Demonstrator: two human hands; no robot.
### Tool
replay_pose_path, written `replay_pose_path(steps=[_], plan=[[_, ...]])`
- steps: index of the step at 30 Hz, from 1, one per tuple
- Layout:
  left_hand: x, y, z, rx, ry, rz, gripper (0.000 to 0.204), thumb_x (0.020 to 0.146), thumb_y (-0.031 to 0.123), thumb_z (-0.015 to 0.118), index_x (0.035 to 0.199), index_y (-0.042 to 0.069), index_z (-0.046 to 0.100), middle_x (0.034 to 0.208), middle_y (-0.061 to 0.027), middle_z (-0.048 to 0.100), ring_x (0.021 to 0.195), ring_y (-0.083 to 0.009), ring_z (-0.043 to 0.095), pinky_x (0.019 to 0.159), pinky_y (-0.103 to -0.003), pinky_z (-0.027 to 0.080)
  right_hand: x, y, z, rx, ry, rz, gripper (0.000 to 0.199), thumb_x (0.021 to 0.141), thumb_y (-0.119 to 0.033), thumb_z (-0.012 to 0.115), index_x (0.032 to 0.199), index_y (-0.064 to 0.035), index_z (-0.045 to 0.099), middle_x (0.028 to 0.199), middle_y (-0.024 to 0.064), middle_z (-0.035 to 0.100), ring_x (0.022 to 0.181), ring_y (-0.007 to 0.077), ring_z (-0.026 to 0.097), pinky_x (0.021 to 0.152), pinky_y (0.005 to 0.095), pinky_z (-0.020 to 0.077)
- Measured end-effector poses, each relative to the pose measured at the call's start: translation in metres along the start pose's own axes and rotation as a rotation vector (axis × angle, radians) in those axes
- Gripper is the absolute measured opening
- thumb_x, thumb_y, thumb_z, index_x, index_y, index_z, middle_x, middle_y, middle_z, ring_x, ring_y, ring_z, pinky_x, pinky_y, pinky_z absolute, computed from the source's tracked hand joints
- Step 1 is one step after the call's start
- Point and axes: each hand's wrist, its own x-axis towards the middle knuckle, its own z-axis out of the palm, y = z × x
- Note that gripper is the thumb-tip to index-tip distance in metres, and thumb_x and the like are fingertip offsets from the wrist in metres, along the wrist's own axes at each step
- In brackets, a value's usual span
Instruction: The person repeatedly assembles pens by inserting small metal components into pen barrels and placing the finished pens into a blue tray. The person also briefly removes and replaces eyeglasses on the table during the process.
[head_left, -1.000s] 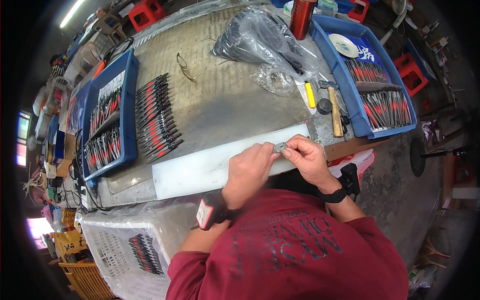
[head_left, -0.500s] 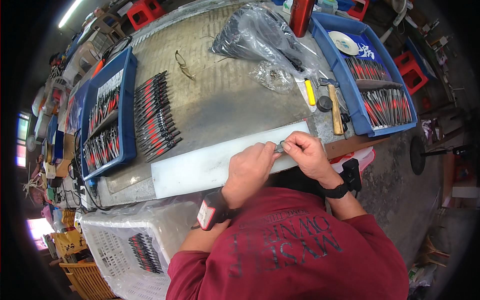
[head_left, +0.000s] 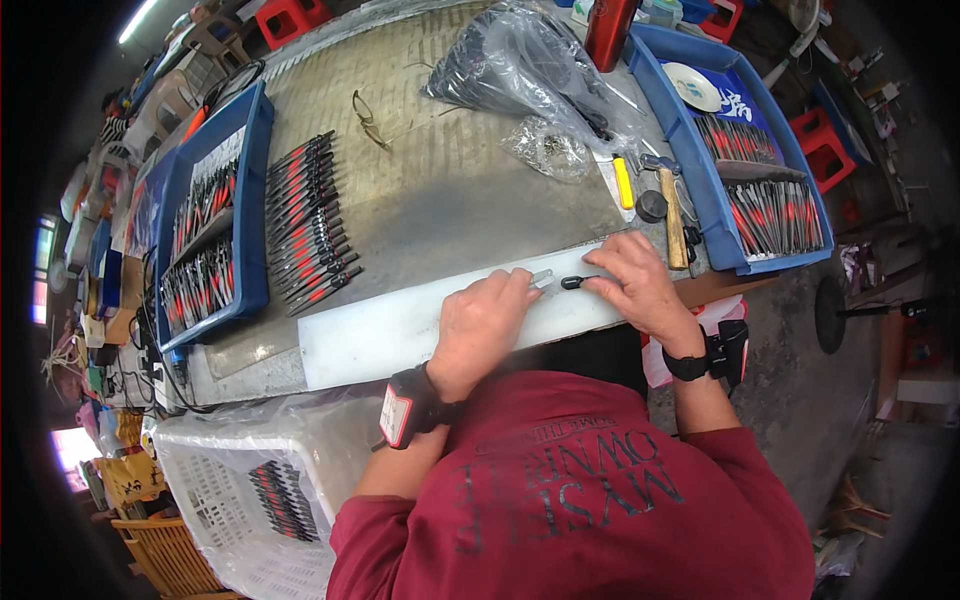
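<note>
Where 2 fingertips meet, small black-tipped tool (partly hidden)

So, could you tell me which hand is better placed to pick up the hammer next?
Right. The right hand lies just beside the hammer near the blue tray; the left hand is farther off on the white board.

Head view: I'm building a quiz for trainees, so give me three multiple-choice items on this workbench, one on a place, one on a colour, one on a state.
1. Where do the loose red-and-black tools lie in a row?
A. on the bench beside the left blue tray
B. inside the white crate
C. on the floor

2. What colour is the board under both hands?
A. green
B. white
C. red

3. What is the right hand doing?
A. hanging free
B. gripping the hammer
C. pressing a small black part on the board

Answers: A, they line up right of that tray; B, the strip is white; C, its fingers rest on the part.
</note>
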Motion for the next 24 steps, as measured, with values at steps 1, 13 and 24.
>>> replay_pose_path(steps=[1,13,24], plan=[[0.000,0.000,0.000,-0.002,-0.005,-0.005,0.018,0.081,0.017,0.065,0.080,0.007,0.050,0.064,-0.0061,0.049,0.055,-0.0227,0.056,0.046,-0.035,0.045,-0.002,-0.001,0.002,0.004,-0.038,-0.001,0.024,0.073,-0.012,0.071,0.095,-0.0039,0.063,0.088,0.0099,0.056,0.088,0.0288,0.051,0.077,0.0375,0.0432],[-0.002,0.001,0.000,0.002,-0.030,-0.006,0.018,0.081,0.019,0.064,0.080,0.008,0.050,0.063,-0.0053,0.048,0.054,-0.0219,0.055,0.045,-0.035,0.045,-0.002,-0.008,0.009,0.041,0.039,-0.053,0.016,0.073,-0.011,0.070,0.086,-0.0044,0.062,0.079,0.0091,0.056,0.080,0.0277,0.054,0.075,0.0386,0.0421],[-0.004,0.002,0.000,-0.007,-0.061,0.039,0.018,0.082,0.021,0.065,0.082,0.008,0.052,0.063,-0.0057,0.048,0.054,-0.0221,0.055,0.044,-0.035,0.044,-0.003,-0.015,0.002,0.295,0.005,-0.008,0.018,0.075,-0.007,0.068,0.091,-0.0006,0.062,0.076,0.0109,0.058,0.074,0.0286,0.054,0.070,0.0364,0.0432]])
